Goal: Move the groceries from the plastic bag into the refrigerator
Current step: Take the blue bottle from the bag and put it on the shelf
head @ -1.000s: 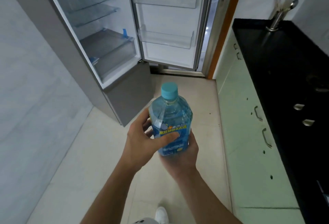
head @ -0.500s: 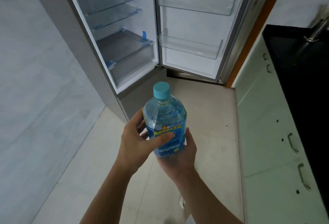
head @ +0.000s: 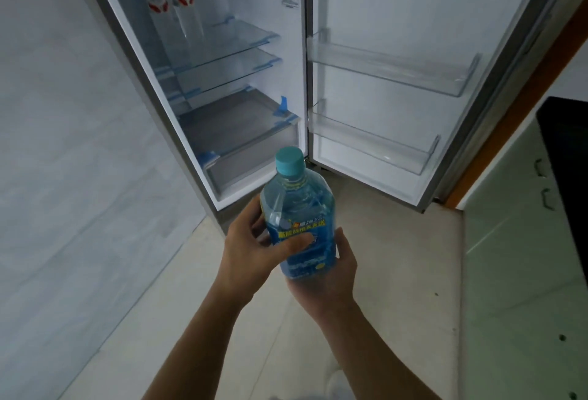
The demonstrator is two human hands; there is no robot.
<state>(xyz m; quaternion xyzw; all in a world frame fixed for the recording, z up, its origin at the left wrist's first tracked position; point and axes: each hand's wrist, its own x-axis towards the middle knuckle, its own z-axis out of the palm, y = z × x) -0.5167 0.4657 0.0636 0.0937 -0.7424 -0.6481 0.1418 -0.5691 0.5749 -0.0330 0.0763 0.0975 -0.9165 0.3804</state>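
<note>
I hold a clear bottle of blue liquid (head: pixel 299 215) with a teal cap and a blue-and-yellow label, upright in front of me. My left hand (head: pixel 251 250) grips its left side with the thumb across the label. My right hand (head: pixel 327 278) cups its base and right side from below. The refrigerator (head: pixel 222 81) stands open just ahead, with glass shelves (head: pixel 229 46) and a drawer (head: pixel 251 145) at the bottom. Two bottles with red-and-white labels (head: pixel 173 3) stand on an upper shelf. The plastic bag is out of view.
The open fridge door (head: pixel 397 81) to the right carries clear door bins (head: pixel 394 69). A grey wall (head: pixel 63 145) runs along the left. Pale green cabinets (head: pixel 515 240) with a black countertop (head: pixel 566 151) line the right. Beige floor tiles (head: pixel 397 256) lie below.
I have moved closer to the fridge, which now fills more of the view. Both hands keep the same hold on the bottle, now nearer the fridge's lower edge.
</note>
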